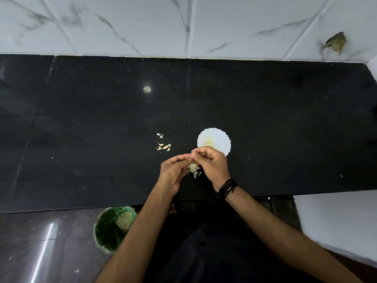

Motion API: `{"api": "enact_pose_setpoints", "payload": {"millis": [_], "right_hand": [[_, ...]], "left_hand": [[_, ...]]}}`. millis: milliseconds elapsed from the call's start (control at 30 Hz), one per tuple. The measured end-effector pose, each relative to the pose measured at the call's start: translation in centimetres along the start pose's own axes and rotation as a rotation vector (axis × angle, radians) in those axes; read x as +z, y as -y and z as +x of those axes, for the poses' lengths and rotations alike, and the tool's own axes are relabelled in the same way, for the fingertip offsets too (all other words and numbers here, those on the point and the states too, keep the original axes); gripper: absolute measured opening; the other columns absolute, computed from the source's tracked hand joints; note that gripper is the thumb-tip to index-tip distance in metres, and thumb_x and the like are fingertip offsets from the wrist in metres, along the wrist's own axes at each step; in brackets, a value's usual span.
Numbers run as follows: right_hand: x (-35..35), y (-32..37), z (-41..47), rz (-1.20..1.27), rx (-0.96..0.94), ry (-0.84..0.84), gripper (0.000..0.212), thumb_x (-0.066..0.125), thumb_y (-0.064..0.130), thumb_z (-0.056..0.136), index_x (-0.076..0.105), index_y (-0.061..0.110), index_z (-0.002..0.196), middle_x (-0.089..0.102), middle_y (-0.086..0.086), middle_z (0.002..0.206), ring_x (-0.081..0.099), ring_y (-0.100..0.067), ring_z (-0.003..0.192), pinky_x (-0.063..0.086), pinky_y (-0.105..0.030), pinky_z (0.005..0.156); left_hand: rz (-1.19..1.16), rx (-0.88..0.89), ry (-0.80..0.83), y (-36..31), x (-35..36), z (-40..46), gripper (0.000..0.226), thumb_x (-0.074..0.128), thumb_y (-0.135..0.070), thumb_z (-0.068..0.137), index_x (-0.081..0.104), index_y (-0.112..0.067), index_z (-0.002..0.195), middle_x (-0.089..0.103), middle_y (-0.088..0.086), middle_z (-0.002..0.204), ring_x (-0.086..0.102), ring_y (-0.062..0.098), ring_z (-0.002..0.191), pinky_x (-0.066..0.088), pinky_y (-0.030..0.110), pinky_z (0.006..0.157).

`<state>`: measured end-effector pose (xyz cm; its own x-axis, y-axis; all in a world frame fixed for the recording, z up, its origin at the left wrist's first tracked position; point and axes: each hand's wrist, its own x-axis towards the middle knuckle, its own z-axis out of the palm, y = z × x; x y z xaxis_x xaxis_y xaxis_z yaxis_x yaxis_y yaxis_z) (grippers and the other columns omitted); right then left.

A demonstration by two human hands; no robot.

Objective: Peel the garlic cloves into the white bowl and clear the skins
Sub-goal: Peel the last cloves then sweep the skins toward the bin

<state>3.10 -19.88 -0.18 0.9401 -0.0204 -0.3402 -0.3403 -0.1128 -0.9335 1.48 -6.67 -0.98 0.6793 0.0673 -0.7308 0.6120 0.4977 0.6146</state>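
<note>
While a small pale garlic clove (191,155) is pinched between left hand (173,174) and right hand (212,162), papery skins (193,168) are heaped beneath on the black worktop (285,129), beside the scalloped white bowl (223,139).

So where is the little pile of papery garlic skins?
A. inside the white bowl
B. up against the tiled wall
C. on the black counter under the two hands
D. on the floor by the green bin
C: the skin pile lies on the black counter, right below the left hand and right hand, just in front of the white bowl.
</note>
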Motion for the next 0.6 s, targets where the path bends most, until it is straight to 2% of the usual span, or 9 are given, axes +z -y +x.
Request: {"api": "enact_pose_setpoints", "payload": {"millis": [100, 200, 300, 367, 433, 500, 600], "right_hand": [[0.3, 0.2, -0.1, 0.091, 0.06, -0.036, 0.01, 0.074, 0.002, 0.087, 0.077, 0.008, 0.094, 0.078, -0.007, 0.09, 0.075, -0.022, 0.088, 0.06, -0.034, 0.087], [-0.4, 1.2, 0.7, 0.074, 0.04, -0.094, 0.009, 0.075, 0.003, 0.087, 0.078, 0.011, 0.091, 0.078, -0.006, 0.083, 0.074, -0.018, 0.076, 0.06, -0.029, 0.077], [-2.9, 2.2, 3.0, -0.251, -0.102, -0.168, 0.007, 0.08, 0.009, 0.083, 0.08, 0.013, 0.088, 0.077, 0.003, 0.08, 0.073, -0.01, 0.068, 0.057, -0.021, 0.072], [-4.5, 2.4, 4.7, -0.524, -0.136, -0.13, 0.01, 0.08, 0.011, 0.082, 0.081, 0.016, 0.091, 0.078, 0.006, 0.089, 0.071, -0.005, 0.072, 0.056, -0.021, 0.08], [-5.1, 2.1, 5.8, -0.732, -0.122, -0.04, 0.015, 0.075, 0.007, 0.085, 0.081, 0.016, 0.096, 0.077, 0.005, 0.101, 0.071, -0.009, 0.08, 0.055, -0.027, 0.092], [-5.1, 1.8, 6.0, -0.855, -0.107, 0.034, 0.021, 0.07, 0.006, 0.087, 0.08, 0.018, 0.102, 0.076, 0.005, 0.109, 0.072, -0.014, 0.09, 0.052, -0.031, 0.099], [-3.6, 2.1, 5.6, -0.858, -0.195, 0.004, 0.025, 0.068, 0.008, 0.085, 0.078, 0.025, 0.102, 0.076, 0.01, 0.104, 0.07, -0.012, 0.089, 0.052, -0.027, 0.094]], "left_hand": [[0.018, 0.022, 0.009, -0.1, 0.4, 0.1, 0.007, 0.076, -0.003, 0.084, 0.075, -0.009, 0.087, 0.072, -0.001, 0.071, 0.054, 0.003, 0.054, 0.049, 0.019, 0.063], [0.033, 0.044, -0.001, -0.3, 0.1, 0.4, 0.006, 0.077, -0.012, 0.086, 0.074, -0.01, 0.091, 0.068, -0.002, 0.071, 0.05, 0.004, 0.055, 0.047, 0.019, 0.062], [0.264, 0.188, -0.144, -0.2, -1.0, 1.4, 0.013, 0.08, -0.026, 0.085, 0.076, -0.014, 0.088, 0.068, -0.004, 0.07, 0.057, 0.004, 0.06, 0.051, 0.021, 0.065], [0.388, 0.262, -0.234, -0.2, -1.7, 1.9, 0.013, 0.081, -0.032, 0.084, 0.077, -0.02, 0.083, 0.07, -0.004, 0.073, 0.062, 0.005, 0.069, 0.054, 0.025, 0.073], [0.438, 0.279, -0.277, -0.2, -2.2, 2.0, 0.013, 0.08, -0.033, 0.085, 0.076, -0.021, 0.083, 0.072, -0.003, 0.076, 0.063, 0.006, 0.072, 0.054, 0.025, 0.075], [0.478, 0.281, -0.291, -0.2, -2.4, 1.9, 0.011, 0.079, -0.033, 0.086, 0.076, -0.023, 0.084, 0.073, -0.003, 0.078, 0.063, 0.005, 0.072, 0.051, 0.022, 0.071], [0.509, 0.287, -0.318, -0.3, -2.9, 2.0, 0.009, 0.079, -0.033, 0.086, 0.075, -0.024, 0.084, 0.069, -0.009, 0.072, 0.06, 0.001, 0.066, 0.046, 0.02, 0.067]]}}
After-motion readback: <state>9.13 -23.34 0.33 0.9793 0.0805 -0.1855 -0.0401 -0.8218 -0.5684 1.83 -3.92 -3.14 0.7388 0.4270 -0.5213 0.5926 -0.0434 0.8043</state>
